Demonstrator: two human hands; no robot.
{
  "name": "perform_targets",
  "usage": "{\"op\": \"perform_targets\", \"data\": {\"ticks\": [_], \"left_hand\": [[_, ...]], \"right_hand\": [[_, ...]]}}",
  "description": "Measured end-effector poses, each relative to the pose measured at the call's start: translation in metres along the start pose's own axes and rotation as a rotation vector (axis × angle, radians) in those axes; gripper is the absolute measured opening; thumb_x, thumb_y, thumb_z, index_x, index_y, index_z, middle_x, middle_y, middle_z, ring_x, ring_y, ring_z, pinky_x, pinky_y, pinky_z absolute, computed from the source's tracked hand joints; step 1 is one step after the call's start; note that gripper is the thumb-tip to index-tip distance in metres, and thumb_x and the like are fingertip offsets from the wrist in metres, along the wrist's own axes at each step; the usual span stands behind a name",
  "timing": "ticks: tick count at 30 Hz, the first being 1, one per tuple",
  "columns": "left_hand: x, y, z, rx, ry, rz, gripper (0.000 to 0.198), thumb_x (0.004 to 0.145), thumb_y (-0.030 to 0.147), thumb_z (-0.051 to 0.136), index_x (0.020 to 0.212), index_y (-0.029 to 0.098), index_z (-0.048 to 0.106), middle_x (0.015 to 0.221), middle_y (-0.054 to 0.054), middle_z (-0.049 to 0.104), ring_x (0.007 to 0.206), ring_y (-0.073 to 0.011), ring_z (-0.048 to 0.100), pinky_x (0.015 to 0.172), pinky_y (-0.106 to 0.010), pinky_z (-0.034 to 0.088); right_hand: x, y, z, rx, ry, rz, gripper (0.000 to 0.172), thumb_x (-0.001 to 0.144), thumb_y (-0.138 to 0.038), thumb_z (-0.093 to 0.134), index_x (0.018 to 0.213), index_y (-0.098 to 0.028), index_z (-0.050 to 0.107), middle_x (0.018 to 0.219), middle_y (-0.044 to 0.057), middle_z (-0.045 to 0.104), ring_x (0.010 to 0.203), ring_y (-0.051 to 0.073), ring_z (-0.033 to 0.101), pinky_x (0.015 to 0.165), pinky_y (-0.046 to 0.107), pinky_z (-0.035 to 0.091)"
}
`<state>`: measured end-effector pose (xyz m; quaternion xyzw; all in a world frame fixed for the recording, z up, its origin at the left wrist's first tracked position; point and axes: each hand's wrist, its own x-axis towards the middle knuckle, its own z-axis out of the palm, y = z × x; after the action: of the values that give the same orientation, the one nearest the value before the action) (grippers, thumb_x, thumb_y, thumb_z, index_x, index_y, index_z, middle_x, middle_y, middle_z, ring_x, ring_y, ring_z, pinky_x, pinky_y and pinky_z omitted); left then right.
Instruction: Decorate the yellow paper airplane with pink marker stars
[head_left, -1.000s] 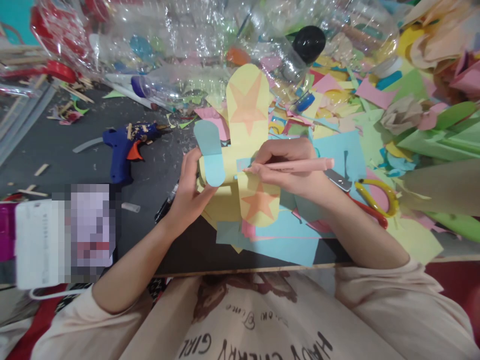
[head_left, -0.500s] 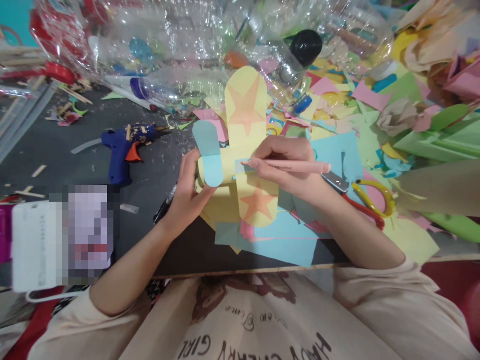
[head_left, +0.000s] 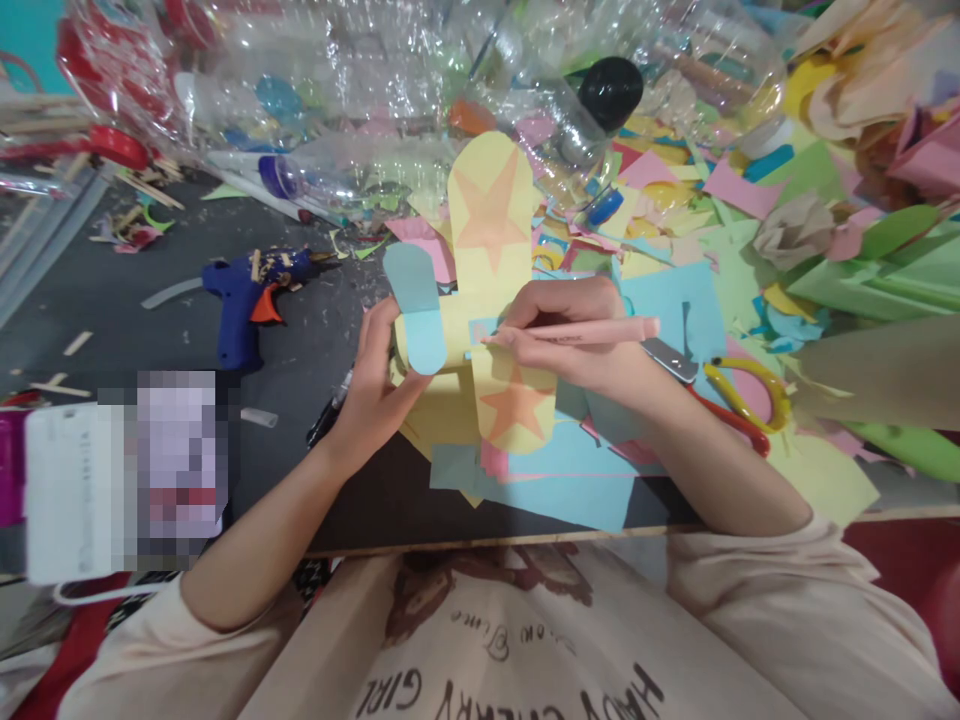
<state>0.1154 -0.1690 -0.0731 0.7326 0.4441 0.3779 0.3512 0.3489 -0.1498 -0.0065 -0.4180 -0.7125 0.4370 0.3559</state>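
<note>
A yellow paper airplane model (head_left: 491, 285), with an orange star on each wing and a light blue paper tail (head_left: 426, 340), stands in front of me. My left hand (head_left: 377, 365) grips its tail end, thumb below and fingers behind. In my right hand (head_left: 574, 330) is a pink marker (head_left: 607, 331), pinched between thumb and fingers. The marker's tip is at a small light blue paper patch (head_left: 481, 327) on the yellow body, and my fingers partly cover that patch. Part of the body beyond is hidden by my right hand.
A blue glue gun (head_left: 247, 300) lies left. Scissors (head_left: 739, 400) with yellow and red handles lie right, partly under my forearm. Plastic bottles (head_left: 337, 175) fill the back, paper scraps (head_left: 660, 180) the right. Blue sheets (head_left: 570, 490) lie near the table edge. A white box-like device (head_left: 71, 490) is at left.
The marker's tip and my right hand have shifted slightly left and down over the blue patch. My left hand keeps its grip on the paper airplane.
</note>
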Motion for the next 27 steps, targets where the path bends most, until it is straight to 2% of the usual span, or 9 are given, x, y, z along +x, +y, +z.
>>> {"op": "perform_targets", "data": {"ticks": [11,16,22,27], "left_hand": [[0.0004,0.0019,0.0002,-0.036,-0.001,-0.017,0.057,0.093,0.061,0.054,0.141,0.032,0.042,0.136,-0.009,0.052,0.128,-0.0291,0.050,0.110,-0.046,0.041],[0.0008,0.0025,-0.0003,-0.015,-0.002,-0.009,0.056,0.094,0.060,0.053,0.141,0.031,0.041,0.135,-0.009,0.053,0.127,-0.0283,0.051,0.109,-0.044,0.043],[0.0003,-0.0017,-0.0001,-0.018,-0.021,0.006,0.057,0.094,0.060,0.053,0.142,0.034,0.038,0.138,-0.009,0.050,0.130,-0.0297,0.048,0.112,-0.048,0.039],[0.0005,-0.0017,-0.0013,0.002,-0.031,0.015,0.057,0.092,0.061,0.054,0.142,0.038,0.037,0.137,-0.008,0.051,0.129,-0.0305,0.049,0.110,-0.049,0.041]], "right_hand": [[-0.0024,0.0047,0.0013,0.035,0.075,-0.016,0.029,0.089,-0.028,0.065,0.064,-0.021,0.053,0.061,-0.003,0.055,0.056,0.010,0.046,0.054,0.028,0.037],[-0.0021,0.0045,0.0004,0.032,0.048,-0.009,0.029,0.087,-0.025,0.068,0.063,-0.021,0.052,0.059,-0.004,0.055,0.054,0.010,0.044,0.051,0.028,0.034],[-0.0011,-0.0002,-0.0016,0.021,0.002,0.013,0.030,0.083,-0.015,0.068,0.060,-0.021,0.049,0.057,-0.005,0.053,0.054,0.009,0.041,0.049,0.027,0.031],[-0.0005,-0.0027,-0.0031,0.004,-0.025,0.049,0.033,0.082,-0.016,0.068,0.057,-0.022,0.048,0.055,-0.004,0.051,0.054,0.010,0.040,0.048,0.028,0.030]]}}
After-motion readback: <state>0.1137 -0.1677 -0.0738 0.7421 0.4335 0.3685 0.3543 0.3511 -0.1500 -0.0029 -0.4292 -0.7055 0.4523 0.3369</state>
